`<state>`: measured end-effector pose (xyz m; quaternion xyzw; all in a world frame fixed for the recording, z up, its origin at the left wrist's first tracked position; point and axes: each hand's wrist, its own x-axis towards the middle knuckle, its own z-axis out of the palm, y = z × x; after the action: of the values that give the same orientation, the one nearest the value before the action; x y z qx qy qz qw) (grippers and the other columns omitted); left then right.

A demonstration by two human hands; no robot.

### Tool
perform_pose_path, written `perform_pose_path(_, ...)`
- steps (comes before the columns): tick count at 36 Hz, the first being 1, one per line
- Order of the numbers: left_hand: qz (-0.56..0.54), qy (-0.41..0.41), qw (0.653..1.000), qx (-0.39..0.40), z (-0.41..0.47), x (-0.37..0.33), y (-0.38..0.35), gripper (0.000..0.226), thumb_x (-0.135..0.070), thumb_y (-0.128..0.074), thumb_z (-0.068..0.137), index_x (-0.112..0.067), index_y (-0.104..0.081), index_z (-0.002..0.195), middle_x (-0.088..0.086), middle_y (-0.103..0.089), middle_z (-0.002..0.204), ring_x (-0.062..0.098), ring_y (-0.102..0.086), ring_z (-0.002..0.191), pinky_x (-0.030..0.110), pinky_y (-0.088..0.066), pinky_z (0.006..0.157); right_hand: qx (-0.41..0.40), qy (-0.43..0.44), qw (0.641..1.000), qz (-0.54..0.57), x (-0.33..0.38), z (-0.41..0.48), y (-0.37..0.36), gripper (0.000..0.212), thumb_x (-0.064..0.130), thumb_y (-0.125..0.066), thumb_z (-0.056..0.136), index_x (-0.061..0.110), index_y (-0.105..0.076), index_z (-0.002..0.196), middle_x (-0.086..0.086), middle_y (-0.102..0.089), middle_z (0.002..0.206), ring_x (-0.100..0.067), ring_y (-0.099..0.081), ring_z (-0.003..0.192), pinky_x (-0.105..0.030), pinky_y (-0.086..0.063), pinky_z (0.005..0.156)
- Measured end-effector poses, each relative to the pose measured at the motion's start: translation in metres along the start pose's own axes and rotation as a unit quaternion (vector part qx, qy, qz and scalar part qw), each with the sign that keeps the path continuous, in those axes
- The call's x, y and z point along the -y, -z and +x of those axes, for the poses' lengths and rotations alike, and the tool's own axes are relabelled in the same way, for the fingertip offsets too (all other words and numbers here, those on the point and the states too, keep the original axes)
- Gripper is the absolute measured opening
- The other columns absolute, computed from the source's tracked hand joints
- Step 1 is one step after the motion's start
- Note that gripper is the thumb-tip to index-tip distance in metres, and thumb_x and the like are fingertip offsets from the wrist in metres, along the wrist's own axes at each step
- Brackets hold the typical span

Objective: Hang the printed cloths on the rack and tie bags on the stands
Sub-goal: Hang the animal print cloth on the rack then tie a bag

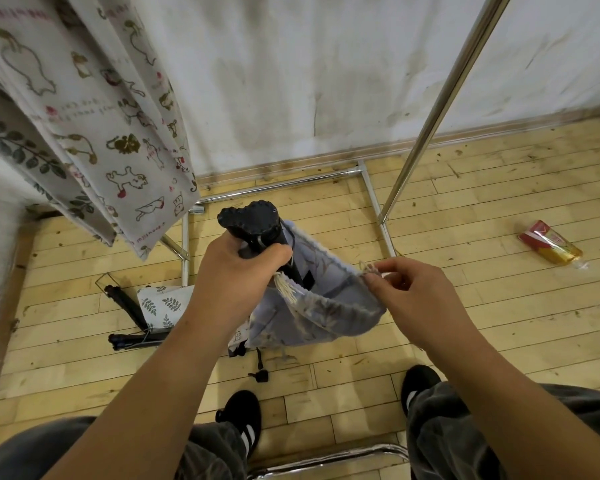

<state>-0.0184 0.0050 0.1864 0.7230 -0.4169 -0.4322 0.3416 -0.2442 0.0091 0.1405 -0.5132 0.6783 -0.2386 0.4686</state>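
Two hands [236,271] [409,289] hold one stand [253,221]; one bag [319,310].

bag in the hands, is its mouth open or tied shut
Open: the bag gapes around the stand, the right hand pinching its rim outward, the left hand gripping the stand. The cord hangs loose.

Both forearms bare, reaching forward and down. Left hand [238,271] fist-curled round stand [253,225], back up. Right hand [418,292] pinching bag [326,313] rim, thumb and forefinger; other fingers loosely curled.
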Motion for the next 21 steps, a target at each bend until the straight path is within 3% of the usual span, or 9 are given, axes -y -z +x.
perform_pose_path(5, -0.001, 0.015, 1.0, -0.012, 0.001, 0.0, 0.001, 0.016, -0.021, -0.074, 0.087, -0.011, -0.068, 0.097, 0.01, -0.067, 0.095, 0.021, -0.061, 0.08, 0.037, -0.049, 0.073, -0.002, 0.005, 0.998, 0.055, 0.007, -0.003, -0.001, 0.004, 0.036, -0.069, 0.096, 0.034, -0.073, 0.095, -0.009, -0.071, 0.086, -0.028, -0.07, 0.085, -0.048, -0.06, 0.072)
perform_pose_path(9, 0.009, 0.028, 0.999, -0.016, 0.001, -0.003, 0.001, 0.022, -0.03, -0.075, 0.084, -0.014, -0.069, 0.097, 0.007, -0.068, 0.094, 0.031, -0.065, 0.095, 0.054, -0.054, 0.089, -0.004, 0.005, 0.996, 0.083, 0.01, -0.004, -0.001, 0.009, 0.033, -0.069, 0.095, 0.031, -0.074, 0.088, 0.002, -0.073, 0.089, -0.021, -0.07, 0.087, -0.043, -0.06, 0.077)
perform_pose_path(14, 0.015, 0.034, 0.999, -0.017, 0.001, -0.004, 0.001, 0.02, -0.029, -0.074, 0.085, -0.015, -0.069, 0.099, 0.008, -0.069, 0.096, 0.033, -0.066, 0.097, 0.055, -0.054, 0.09, 0.006, 0.0, 0.993, 0.114, 0.016, -0.007, 0.0, 0.016, 0.03, -0.064, 0.098, 0.024, -0.072, 0.086, 0.0, -0.075, 0.085, -0.023, -0.071, 0.086, -0.037, -0.058, 0.08)
perform_pose_path(18, 0.019, 0.027, 0.999, -0.009, 0.0, -0.004, 0.001, 0.026, -0.031, -0.074, 0.084, -0.012, -0.067, 0.1, 0.015, -0.067, 0.1, 0.034, -0.065, 0.093, 0.054, -0.055, 0.084, 0.014, -0.009, 0.99, 0.143, 0.019, -0.008, 0.001, 0.021, 0.028, -0.063, 0.099, 0.019, -0.07, 0.081, -0.011, -0.072, 0.086, -0.02, -0.067, 0.078, -0.047, -0.057, 0.087)
perform_pose_path(21, 0.016, 0.031, 0.999, -0.005, 0.001, -0.003, 0.001, 0.021, -0.03, -0.074, 0.086, -0.015, -0.068, 0.1, 0.008, -0.067, 0.096, 0.027, -0.063, 0.091, 0.055, -0.055, 0.089, 0.018, -0.012, 0.986, 0.165, 0.021, -0.007, 0.002, 0.023, 0.027, -0.062, 0.1, 0.014, -0.071, 0.083, -0.007, -0.073, 0.083, -0.016, -0.067, 0.078, -0.048, -0.056, 0.092)
